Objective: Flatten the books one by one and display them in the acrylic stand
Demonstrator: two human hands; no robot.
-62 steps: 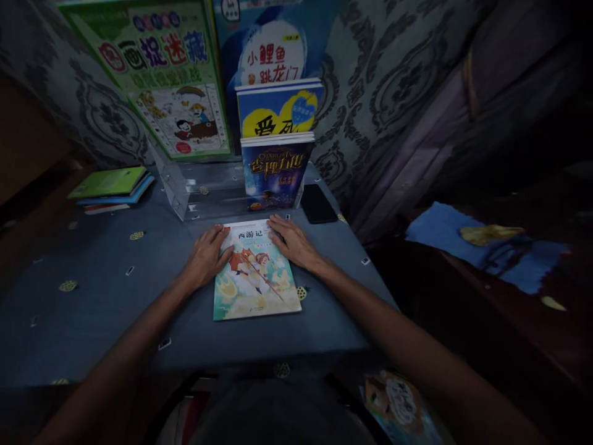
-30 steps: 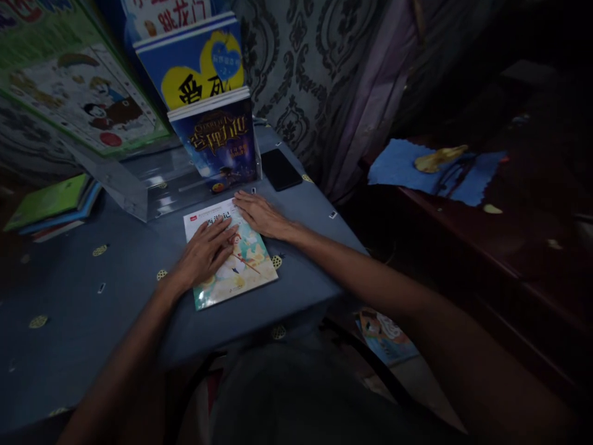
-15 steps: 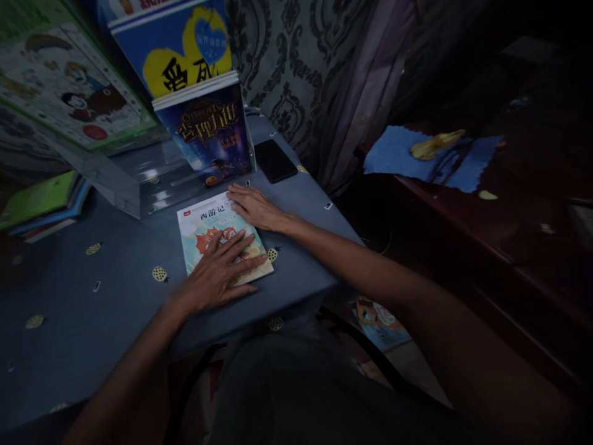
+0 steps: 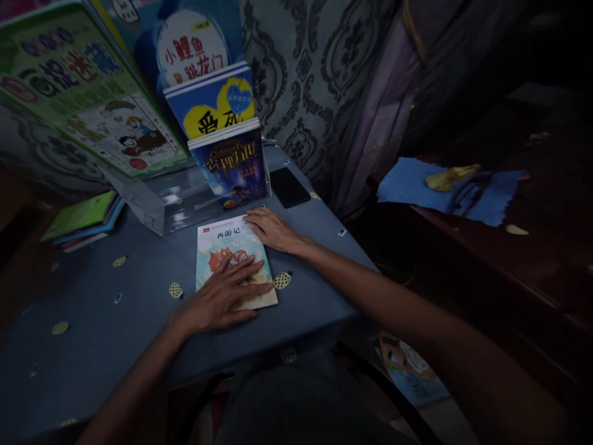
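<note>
A closed paperback book (image 4: 211,246) with a white and light-blue illustrated cover lies flat on the blue-grey tablecloth (image 4: 148,334). Across its lower half rests my left hand (image 4: 223,298), palm down with the fingers apart. My right hand (image 4: 273,232) lies at the book's upper right corner, its fingertips touching the cover and edge. The fingers of that hand are stretched out and grip nothing. Just behind the book, a clear stand (image 4: 157,213) holds several upright books, the front one a dark-blue book (image 4: 234,170).
A black phone (image 4: 290,187) lies right of the stand. To the left is a small stack of thin books (image 4: 86,216). A dark-red wooden surface (image 4: 532,272) at the right bears a blue cloth (image 4: 407,185). Below, a colourful book (image 4: 407,371) lies beside the chair.
The head view has tilted up and shifted left, so the scene sits lower and further right and more of the standing books show. Both hands keep nearly the same place on the book.
</note>
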